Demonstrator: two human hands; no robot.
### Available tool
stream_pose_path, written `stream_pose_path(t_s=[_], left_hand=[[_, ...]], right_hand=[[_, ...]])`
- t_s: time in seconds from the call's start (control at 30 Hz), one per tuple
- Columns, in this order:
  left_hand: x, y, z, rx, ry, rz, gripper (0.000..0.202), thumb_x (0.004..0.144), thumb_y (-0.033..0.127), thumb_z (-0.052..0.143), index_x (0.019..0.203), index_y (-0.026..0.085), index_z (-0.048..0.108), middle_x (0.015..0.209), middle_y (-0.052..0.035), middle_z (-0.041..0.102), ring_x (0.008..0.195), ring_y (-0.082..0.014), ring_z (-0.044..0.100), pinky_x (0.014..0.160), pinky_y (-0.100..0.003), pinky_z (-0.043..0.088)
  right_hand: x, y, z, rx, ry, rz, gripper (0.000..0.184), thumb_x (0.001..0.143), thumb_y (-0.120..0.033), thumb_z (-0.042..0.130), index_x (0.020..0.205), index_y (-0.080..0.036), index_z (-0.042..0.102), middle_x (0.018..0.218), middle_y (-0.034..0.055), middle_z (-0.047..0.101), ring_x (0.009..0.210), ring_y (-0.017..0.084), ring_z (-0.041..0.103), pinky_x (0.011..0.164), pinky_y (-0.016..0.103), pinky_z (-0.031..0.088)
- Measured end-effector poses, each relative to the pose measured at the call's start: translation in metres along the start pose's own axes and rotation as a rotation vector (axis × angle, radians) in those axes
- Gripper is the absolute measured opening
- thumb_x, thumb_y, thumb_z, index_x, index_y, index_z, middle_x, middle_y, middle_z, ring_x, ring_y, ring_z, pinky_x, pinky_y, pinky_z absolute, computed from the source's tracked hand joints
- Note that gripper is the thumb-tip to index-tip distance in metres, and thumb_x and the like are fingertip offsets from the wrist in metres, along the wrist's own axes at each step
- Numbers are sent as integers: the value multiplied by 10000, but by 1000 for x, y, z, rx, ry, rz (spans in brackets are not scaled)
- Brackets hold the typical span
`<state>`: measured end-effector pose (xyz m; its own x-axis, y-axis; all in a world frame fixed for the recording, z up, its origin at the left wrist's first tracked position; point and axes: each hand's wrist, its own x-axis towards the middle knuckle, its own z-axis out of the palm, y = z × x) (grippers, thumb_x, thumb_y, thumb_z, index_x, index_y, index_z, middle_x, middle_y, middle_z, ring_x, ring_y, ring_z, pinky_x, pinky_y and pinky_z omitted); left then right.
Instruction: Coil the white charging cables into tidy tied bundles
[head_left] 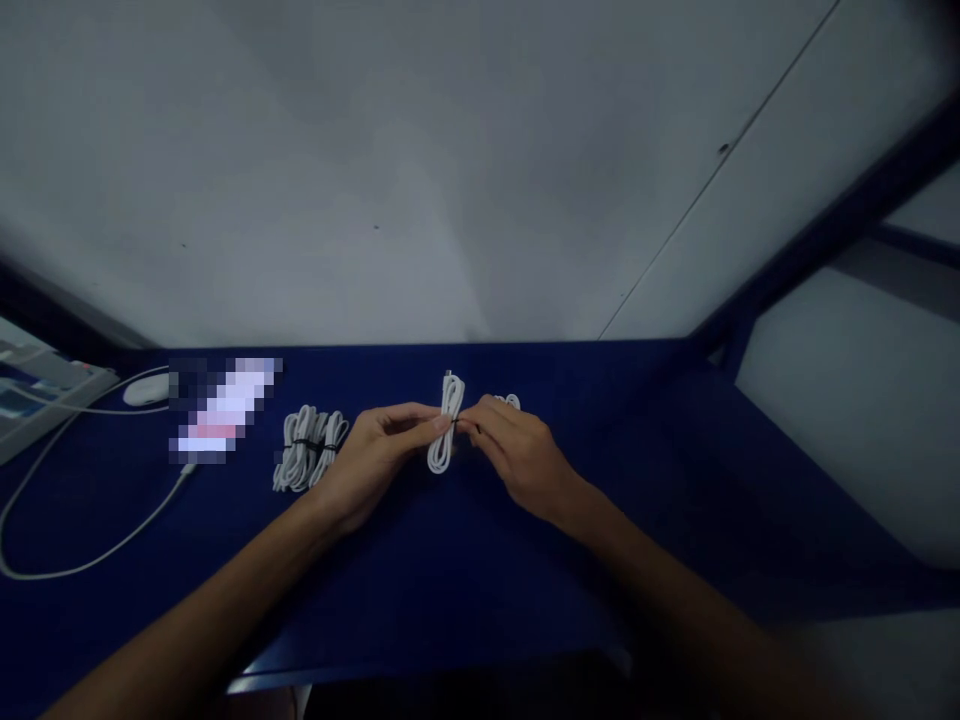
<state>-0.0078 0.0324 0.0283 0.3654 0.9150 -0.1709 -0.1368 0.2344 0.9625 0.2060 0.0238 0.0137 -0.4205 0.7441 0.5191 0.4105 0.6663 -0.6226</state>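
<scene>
A coiled white cable (pixel 447 440) is held upright above the blue table, its plug end at the top. My left hand (pixel 367 450) pinches the coil's middle between thumb and fingers. At the coil's right side, my right hand (pixel 517 445) has its fingertips closed on a thin black twist tie (pixel 466 424) that crosses the cable. Left of my left hand lies a pile of coiled white cables (pixel 304 450) bound with black ties. Part of another white cable (pixel 513 401) shows behind my right hand, which hides the rest of it.
On the left, a phone-like device with a pixelated bright screen (pixel 225 405) has a white charging cord (pixel 139 535) running from it. Beside it are a white mouse-like object (pixel 146 389) and a pale tray (pixel 67 400). The blue table (pixel 450 580) meets a grey wall panel (pixel 337 180); a blue frame post (pixel 825 220) stands right.
</scene>
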Motion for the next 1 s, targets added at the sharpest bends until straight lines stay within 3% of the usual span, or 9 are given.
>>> stream_pose_path(t_s=[0.07,0.17,0.3,0.5,0.63,0.77,0.87,1.0], left_hand=[[0,1,-1,42,20,57,219,897,367,865,1069,232,872,1042,-69,830,951,-196,727,916,-324,523],[1,2,-4,100,75,129,209,868,365,889,1027,232,868,983,-56,823,921,-202,723,888,-334,522],[4,3,-6,130,113,183,227,841,360,906,1021,227,867,981,-57,813,889,-202,708,868,-349,526],[4,1,-8,181,89,229,197,861,351,885,1015,230,872,997,-60,804,935,-214,715,890,-351,532],[3,0,-5,103,71,170,179,889,353,866,1014,225,867,994,-65,819,901,-207,720,869,-339,538],[2,-1,-3,-12,44,78,173,903,352,858,994,205,865,989,-72,817,894,-198,720,888,-328,544],[2,-2,-5,-102,13,-21,171,909,339,856,1006,198,863,976,-75,809,883,-187,720,884,-321,553],[1,-1,-5,-161,-34,-95,148,926,327,835,990,196,861,974,-83,800,863,-187,715,852,-324,562]], right_hand=[[0,-4,-2,71,10,63,237,1138,-266,507,989,-208,682,888,20,652,764,156,581,729,316,481],[0,-9,-4,338,-48,265,274,1119,-380,558,942,-211,682,794,-15,621,647,124,551,608,275,466],[2,-7,-3,704,-84,433,376,1127,-486,486,1003,-204,703,772,-11,612,576,111,550,472,231,446],[4,-2,-3,754,-83,469,278,1081,-447,606,995,-212,727,763,-17,609,561,102,550,454,224,450],[2,-5,-6,550,-50,377,218,1089,-393,608,1021,-233,739,798,-7,638,612,123,581,509,251,473],[1,-2,-7,55,8,80,234,1131,-311,539,1036,-225,735,874,33,687,740,165,612,693,329,520],[1,4,-7,-229,-28,-101,337,1153,-221,420,1061,-205,743,913,76,706,779,195,609,728,376,521],[2,7,-12,-386,-68,-120,444,1153,-199,340,1046,-236,770,863,87,701,780,223,612,714,406,550]])
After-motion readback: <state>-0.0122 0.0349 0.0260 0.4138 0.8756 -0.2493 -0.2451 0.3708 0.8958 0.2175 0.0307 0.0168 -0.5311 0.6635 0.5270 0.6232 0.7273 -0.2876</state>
